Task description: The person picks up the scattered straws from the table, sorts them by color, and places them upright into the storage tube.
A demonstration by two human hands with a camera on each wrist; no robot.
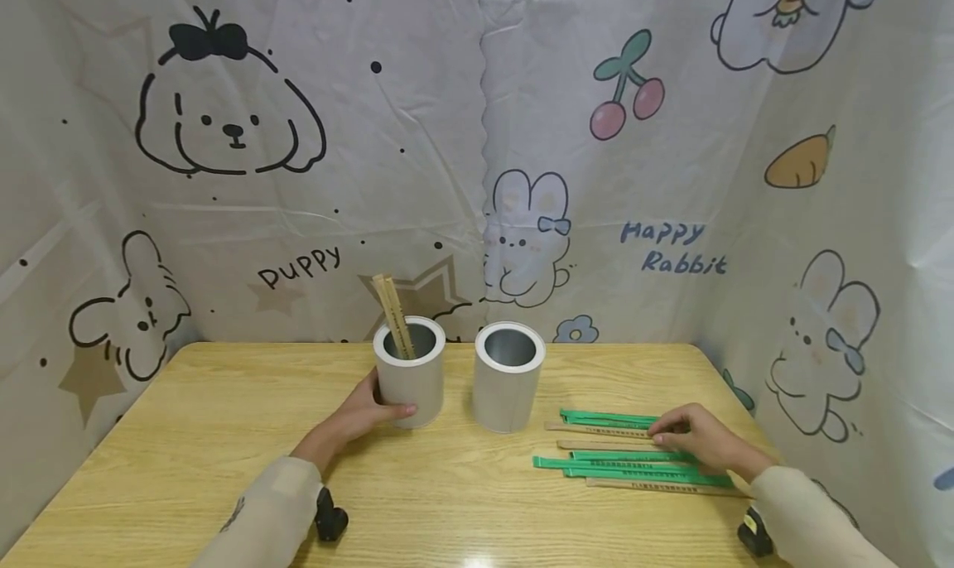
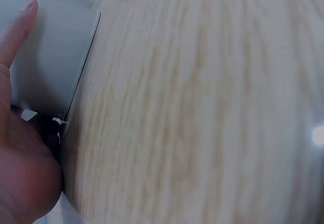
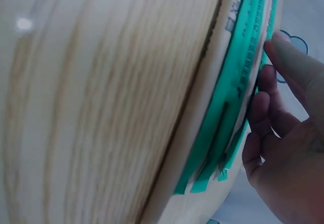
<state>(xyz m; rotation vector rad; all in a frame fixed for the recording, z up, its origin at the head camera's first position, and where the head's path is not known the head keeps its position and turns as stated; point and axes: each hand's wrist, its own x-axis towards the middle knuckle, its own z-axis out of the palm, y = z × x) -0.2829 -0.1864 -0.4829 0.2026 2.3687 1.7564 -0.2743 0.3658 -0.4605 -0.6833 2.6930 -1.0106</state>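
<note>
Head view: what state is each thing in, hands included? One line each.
Left white canister: upright, open-topped.
Right white canister: upright, open-topped, no straws visible inside.
Inserted brown wrapped straws: leaning left inside the left white canister.
Green wrapped straws: lying loose.
Loose brown wrapped straws: lying among the green.
Left hand: gripping the left white canister.
Right hand: fingertips at the straws; pinch unclear.

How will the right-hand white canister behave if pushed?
Pushed low, the right-hand white canister would probably slide rather than tip: it stands upright and looks wide for its height. Probably light for its size, since the open top shows a hollow inside. If knocked over, its round wall could let it roll.
</note>
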